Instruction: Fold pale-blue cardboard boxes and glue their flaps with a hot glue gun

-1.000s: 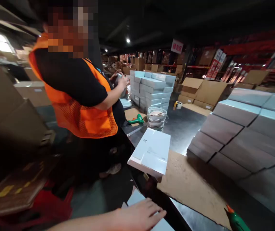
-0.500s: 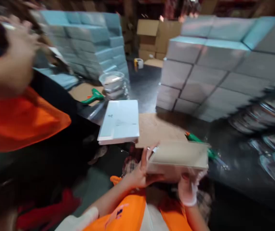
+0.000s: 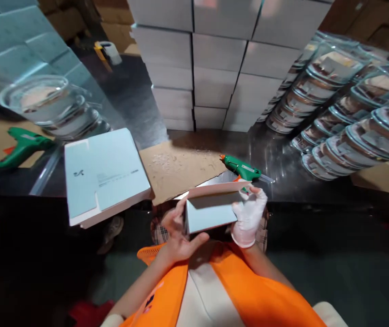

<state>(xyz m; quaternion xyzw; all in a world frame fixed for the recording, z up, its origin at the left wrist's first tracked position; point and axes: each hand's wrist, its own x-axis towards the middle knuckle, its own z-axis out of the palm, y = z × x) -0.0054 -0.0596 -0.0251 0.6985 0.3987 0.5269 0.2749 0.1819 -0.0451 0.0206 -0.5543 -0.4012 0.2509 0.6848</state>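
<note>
A small pale cardboard box (image 3: 211, 215) is held low in front of my orange vest, its flap raised along the far edge. My bare left hand (image 3: 181, 238) grips the box's left end, thumb along the near side. On the right end, my right hand (image 3: 249, 220) in a white glove with bare fingertips grips the box by the flap corner. Just beyond the box lies a green glue gun (image 3: 244, 169) with an orange nozzle, a clear glue stick protruding from its back. Left of my hands, pale blue printed flat boxes (image 3: 102, 175) sit stacked at the table edge.
A worn cardboard sheet (image 3: 177, 165) covers part of the dark metal table (image 3: 279, 181). White boxes (image 3: 215, 63) form a tall stack behind. Round clear containers (image 3: 351, 141) are piled at right, more containers (image 3: 47, 104) at left near a second glue gun (image 3: 20, 146). A tape roll (image 3: 110, 52) stands farther back.
My view has swung right and down. The box has turned, so its raised flap and pale inside now show. Both hands still hold it. The co-worker's arm at left has left view.
</note>
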